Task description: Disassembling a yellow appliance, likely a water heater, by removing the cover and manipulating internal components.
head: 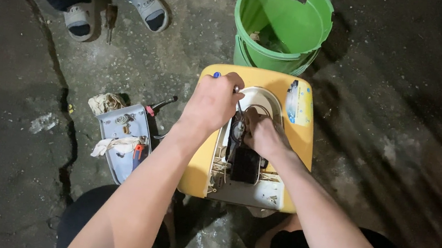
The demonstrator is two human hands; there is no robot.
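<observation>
Head view showed the left hand point(212, 102) fisted around a blue-tipped screwdriver point(235, 90), the right hand point(263, 134) gripping the black part point(245, 164) inside the yellow casing point(199, 167).

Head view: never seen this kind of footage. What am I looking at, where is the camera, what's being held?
There is one picture, from a camera worn on a person's head, looking down at their own bare arms. No robot is involved.

The left hand grips a tool with a blue-tipped handle, likely a screwdriver, over an opened yellow appliance on the cracked concrete floor. The right hand reaches into the exposed black motor and wiring; whether it grips anything is hidden.

Behind stands a broken green bucket. To the left lies a grey removed cover with rags and pliers. Another person's sandalled feet show at top left.
</observation>
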